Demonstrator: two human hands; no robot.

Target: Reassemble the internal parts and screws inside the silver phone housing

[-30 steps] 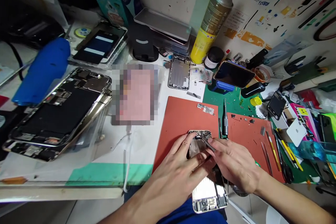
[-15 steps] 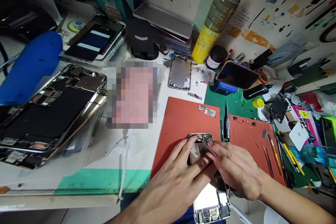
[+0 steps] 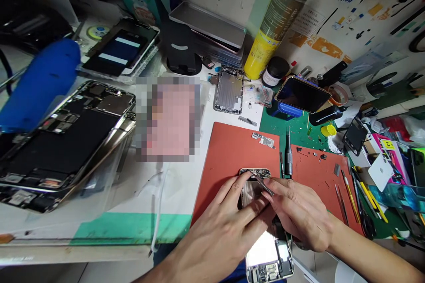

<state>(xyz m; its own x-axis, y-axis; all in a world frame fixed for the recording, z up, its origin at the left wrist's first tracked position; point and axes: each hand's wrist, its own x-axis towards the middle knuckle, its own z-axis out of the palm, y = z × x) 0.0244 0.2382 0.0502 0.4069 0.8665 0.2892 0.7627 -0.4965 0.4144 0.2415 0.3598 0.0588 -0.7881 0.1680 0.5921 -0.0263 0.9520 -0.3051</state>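
An opened phone (image 3: 262, 247) with its inner parts bare lies lengthwise at the front edge, its top end on the red-orange mat and its lower end over my lap. Across its middle rests my left hand (image 3: 229, 225), holding it, with the forefinger pressed on the parts at the top end. My right hand (image 3: 299, 212) pinches tweezers (image 3: 265, 188) with a ridged dark grip. Their tip reaches the phone's top end close to my left forefinger. What lies at the very tip is too small to make out. Fingers of both hands nearly touch and hide the phone's middle.
On the red-orange mat (image 3: 229, 146) lies a small circuit board (image 3: 264, 139). A pen-shaped screwdriver (image 3: 288, 154) stands right of it. Tiny parts, tweezers and brushes fill the right side. A yellow spray can (image 3: 265, 44) stands behind. Another opened phone (image 3: 73, 137) lies left.
The whole view has shifted slightly. Both hands, the tweezers and the opened phone keep nearly the same position to each other.
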